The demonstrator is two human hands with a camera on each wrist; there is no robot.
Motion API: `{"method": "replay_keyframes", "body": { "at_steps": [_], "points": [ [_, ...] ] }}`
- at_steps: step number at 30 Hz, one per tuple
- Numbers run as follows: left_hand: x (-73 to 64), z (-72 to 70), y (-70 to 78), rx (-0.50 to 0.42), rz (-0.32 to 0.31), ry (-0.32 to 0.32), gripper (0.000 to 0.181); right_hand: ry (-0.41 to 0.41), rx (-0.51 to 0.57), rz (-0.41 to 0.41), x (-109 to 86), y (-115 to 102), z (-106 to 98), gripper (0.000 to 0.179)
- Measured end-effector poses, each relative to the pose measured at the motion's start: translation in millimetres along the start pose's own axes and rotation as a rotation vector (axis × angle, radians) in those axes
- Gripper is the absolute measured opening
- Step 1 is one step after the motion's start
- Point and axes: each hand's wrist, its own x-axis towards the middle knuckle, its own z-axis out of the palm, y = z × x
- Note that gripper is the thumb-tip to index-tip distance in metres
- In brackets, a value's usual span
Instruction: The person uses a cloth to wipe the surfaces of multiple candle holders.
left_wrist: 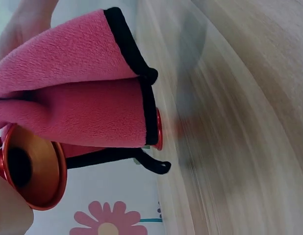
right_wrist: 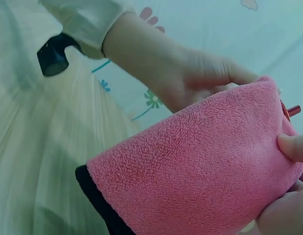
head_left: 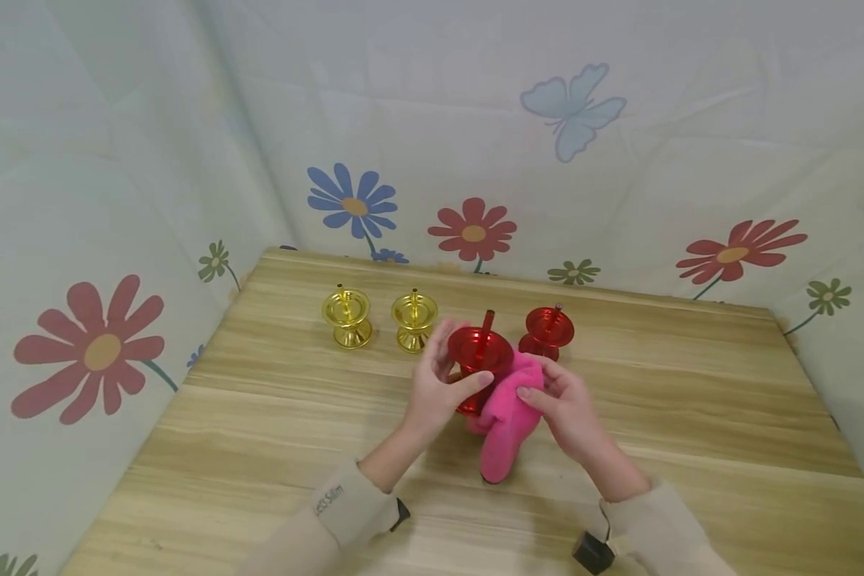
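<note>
My left hand (head_left: 432, 394) grips a shiny red candle holder (head_left: 468, 344), its dish and central stem pointing up and tilted slightly. In the left wrist view, the hollow underside of the holder's base (left_wrist: 46, 171) shows, so it is lifted off the table. My right hand (head_left: 567, 406) pinches a pink towel cloth (head_left: 507, 416) against the holder's right side. The cloth hangs below both hands and hides part of the holder's lower body. Its black edging (left_wrist: 129, 44) shows in the left wrist view. Across the right wrist view, the cloth (right_wrist: 200, 161) covers most of the holder.
Two gold candle holders (head_left: 347, 312) stand upright at the back left of the wooden table (head_left: 259, 448). Another red candle holder (head_left: 550, 330) stands just behind my right hand. A white curtain (head_left: 418, 120) printed with flowers hangs behind the table and along its left side.
</note>
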Motion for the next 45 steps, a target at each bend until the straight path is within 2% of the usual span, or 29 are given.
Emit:
{"method": "replay_keyframes", "body": {
  "at_steps": [4,9,18,22,26,30,34,37,40,43,45],
  "points": [
    [-0.4,-0.3,-0.6,0.003,0.017,0.014,0.078,-0.057,0.141,-0.038,-3.7,1.1,3.7,0.038],
    [-2.4,-1.3,-1.7,0.016,0.043,0.007,0.067,-0.076,0.189,-0.069,-6.6,3.3,9.2,0.042],
    [-5.3,-3.3,0.9,0.018,0.103,-0.086,0.066,-0.024,0.22,-0.13,-7.3,5.0,17.7,0.046],
    [-5.1,-5.4,-0.7,-0.007,0.146,-0.128,0.071,-0.027,0.221,-0.153,-6.5,5.0,19.3,0.048],
    [-5.0,-6.8,-2.6,-0.011,0.164,-0.162,0.072,-0.055,0.213,-0.159,-5.4,6.2,18.7,0.047],
    [-5.3,-7.4,-0.3,0.022,0.166,-0.204,0.074,-0.104,0.256,-0.154,-3.3,7.2,16.7,0.044],
    [-2.6,-10.1,4.2,0.087,0.17,-0.29,0.08,-0.18,0.325,-0.166,-1.5,6.6,12.2,0.043],
    [1.5,-13.4,7.1,0.138,0.148,-0.342,0.082,-0.211,0.347,-0.18,-1.5,5.5,8.3,0.042],
    [4.2,-15.3,11.0,0.191,0.115,-0.315,0.081,-0.188,0.326,-0.191,-1.9,4.2,5.7,0.042],
    [3.2,-13.1,16.4,0.268,0.104,-0.201,0.069,-0.09,0.256,-0.176,-2.1,3.1,4.8,0.041],
    [0.6,-9.5,20.9,0.366,0.106,-0.127,0.057,0.006,0.178,-0.148,-1.9,2.8,5.0,0.039]
  ]
}}
